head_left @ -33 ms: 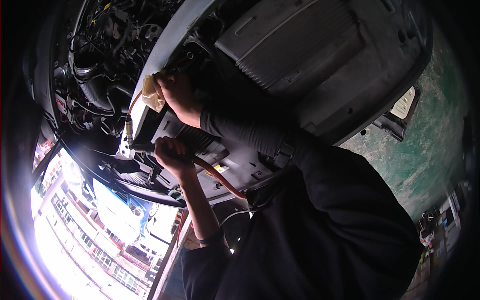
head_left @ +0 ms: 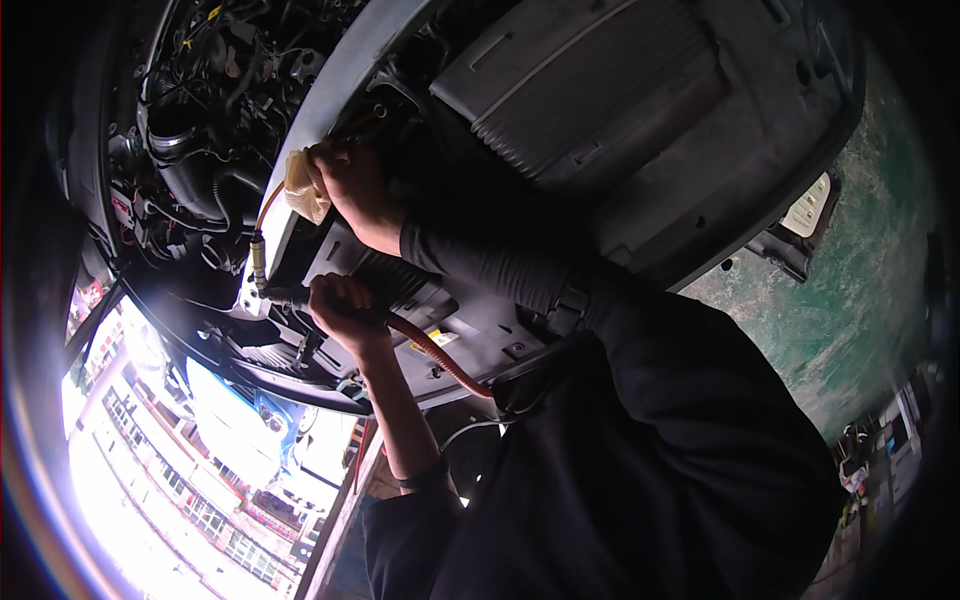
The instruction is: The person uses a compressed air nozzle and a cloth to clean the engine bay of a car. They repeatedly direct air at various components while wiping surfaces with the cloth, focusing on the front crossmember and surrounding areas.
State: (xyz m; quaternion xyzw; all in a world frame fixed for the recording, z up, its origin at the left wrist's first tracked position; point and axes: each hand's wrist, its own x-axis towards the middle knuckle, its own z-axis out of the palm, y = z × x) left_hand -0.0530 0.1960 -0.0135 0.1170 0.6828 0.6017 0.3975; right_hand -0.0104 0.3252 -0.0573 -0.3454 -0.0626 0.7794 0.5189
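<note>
My left hand (head_left: 345, 308) is closed around the dark handle of an air gun (head_left: 288, 295), whose body it mostly hides. An orange hose (head_left: 435, 350) runs from that hand down toward my body. At the gun's front, a brass-coloured fitting (head_left: 258, 258) points up, and a thin orange tube (head_left: 268, 205) curves from it to a crumpled pale cloth (head_left: 304, 188). My right hand (head_left: 352, 190) pinches this cloth against the light metal crossbar (head_left: 335, 95) at the car's front. The tube's far end is hidden there.
Left of the crossbar lies the engine bay (head_left: 190, 170) with hoses and wiring. A large dark underbody panel (head_left: 590, 110) fills the upper right. Green floor (head_left: 840, 300) shows at the right, with a pale plastic piece (head_left: 805, 208) on it. Bright daylight washes out the lower left.
</note>
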